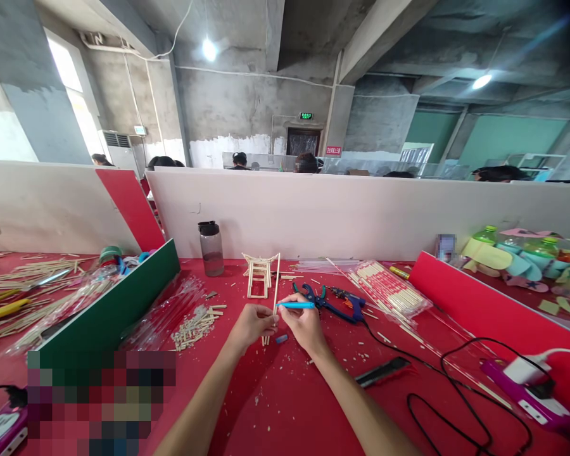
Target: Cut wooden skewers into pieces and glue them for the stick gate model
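My left hand (251, 324) pinches a thin wooden stick (277, 282) that stands nearly upright on the red table (285, 405). My right hand (304, 323) grips a blue pen (295, 305), its tip touching the stick. Just behind the hands stands a small wooden stick model (259, 275). Short cut stick pieces (196, 324) lie in a heap to the left of my left hand. A small blue cap (281, 339) lies on the table between my hands.
Blue-handled pliers (313, 292) and a glue gun (349, 301) with a black cable lie right of the hands. A dark bottle (211, 247), packs of chopsticks (389, 288), a black utility knife (382, 372) and a power strip (527, 383) surround them. White partitions (361, 209) close the back.
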Available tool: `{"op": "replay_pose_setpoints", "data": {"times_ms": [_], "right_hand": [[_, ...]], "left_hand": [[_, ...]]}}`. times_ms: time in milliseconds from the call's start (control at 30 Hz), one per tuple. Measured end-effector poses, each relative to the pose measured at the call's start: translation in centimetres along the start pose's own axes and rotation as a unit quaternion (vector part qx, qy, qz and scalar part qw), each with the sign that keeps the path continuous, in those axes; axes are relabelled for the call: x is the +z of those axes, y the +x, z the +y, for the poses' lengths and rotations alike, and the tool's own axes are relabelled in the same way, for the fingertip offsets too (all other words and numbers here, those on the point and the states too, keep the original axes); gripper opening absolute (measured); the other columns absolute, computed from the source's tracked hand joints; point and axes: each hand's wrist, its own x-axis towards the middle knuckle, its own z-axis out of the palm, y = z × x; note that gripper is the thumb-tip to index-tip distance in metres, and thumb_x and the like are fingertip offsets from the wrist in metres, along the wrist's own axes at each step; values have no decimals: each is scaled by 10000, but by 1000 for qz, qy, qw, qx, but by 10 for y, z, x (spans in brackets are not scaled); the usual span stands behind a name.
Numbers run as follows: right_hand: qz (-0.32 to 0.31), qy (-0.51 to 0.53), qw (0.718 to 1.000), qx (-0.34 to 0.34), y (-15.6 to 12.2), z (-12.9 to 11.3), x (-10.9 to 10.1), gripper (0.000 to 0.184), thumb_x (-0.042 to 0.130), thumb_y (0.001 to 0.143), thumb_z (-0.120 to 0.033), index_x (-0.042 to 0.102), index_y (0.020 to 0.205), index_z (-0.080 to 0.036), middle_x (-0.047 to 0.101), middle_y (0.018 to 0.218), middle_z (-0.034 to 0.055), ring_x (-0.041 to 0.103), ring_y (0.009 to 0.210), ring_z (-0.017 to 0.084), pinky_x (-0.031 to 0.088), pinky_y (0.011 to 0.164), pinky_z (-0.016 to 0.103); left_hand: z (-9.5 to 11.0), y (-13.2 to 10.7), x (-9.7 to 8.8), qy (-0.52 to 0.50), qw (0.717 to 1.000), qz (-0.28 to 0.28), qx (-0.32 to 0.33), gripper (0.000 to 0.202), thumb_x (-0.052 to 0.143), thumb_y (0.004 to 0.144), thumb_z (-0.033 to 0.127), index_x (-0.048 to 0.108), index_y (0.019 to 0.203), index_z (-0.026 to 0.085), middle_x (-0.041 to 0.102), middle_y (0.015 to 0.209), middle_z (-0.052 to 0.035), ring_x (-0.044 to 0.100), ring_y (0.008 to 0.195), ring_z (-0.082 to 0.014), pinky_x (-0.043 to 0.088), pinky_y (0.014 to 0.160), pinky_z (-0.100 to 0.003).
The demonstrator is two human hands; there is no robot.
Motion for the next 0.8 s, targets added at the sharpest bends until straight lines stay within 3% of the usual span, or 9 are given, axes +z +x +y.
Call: {"op": "replay_pose_setpoints", "data": {"times_ms": [333,567,733,800], "right_hand": [[-8,-19,1000,1,-1,-2,0,127,662,820,-319,631,864,-204,714,850,43,697,781,202,562,724,290],[7,3,1000,14,1,-3,0,185,676,815,-367,611,863,-201,709,839,47,695,774,207,565,716,297],[38,-49,998,1,8,-4,-13,227,645,850,-414,629,920,-199,687,837,43,666,726,194,550,646,280],[16,-86,996,-5,10,-6,-21,237,589,890,-420,650,969,-206,695,856,46,665,716,190,535,615,270]], "left_hand": [[-6,3,-1,4,1000,-5,9,455,862,482,497,660,632,118,638,561,-12,610,539,-134,502,578,-252],[-7,6,-3,-8,1000,1,1,439,888,465,448,653,636,118,639,562,-8,622,542,-137,507,576,-246],[-4,5,-8,-11,1000,12,23,422,862,529,468,658,655,121,648,601,-12,633,566,-130,518,599,-239],[-2,5,-11,-13,999,21,29,431,861,523,480,649,644,124,645,606,-9,634,571,-133,522,604,-243]]}}
